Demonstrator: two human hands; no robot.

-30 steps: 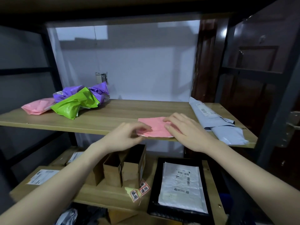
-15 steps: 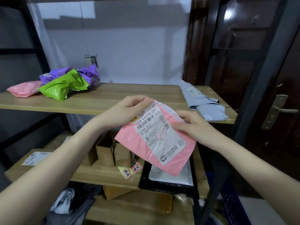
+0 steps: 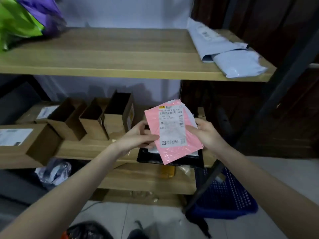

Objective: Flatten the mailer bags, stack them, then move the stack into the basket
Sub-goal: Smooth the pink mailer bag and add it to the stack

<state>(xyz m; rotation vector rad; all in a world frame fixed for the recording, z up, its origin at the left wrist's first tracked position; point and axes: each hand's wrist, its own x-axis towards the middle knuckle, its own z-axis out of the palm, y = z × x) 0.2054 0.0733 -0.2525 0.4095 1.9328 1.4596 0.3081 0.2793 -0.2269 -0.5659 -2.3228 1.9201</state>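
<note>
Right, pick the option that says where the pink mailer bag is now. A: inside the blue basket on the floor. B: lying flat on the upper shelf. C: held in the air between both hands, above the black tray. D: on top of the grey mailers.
C: the pink mailer bag is off the shelves, pinched by the left hand and the right hand, label up, over the black tray.

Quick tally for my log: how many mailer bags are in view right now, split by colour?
Pink: 1, the pink mailer, held by left hand and right hand
Green: 1, green mailer
Purple: 1, purple mailer
Grey: 2, overlapping grey mailers on the top shelf
Total: 5
</note>
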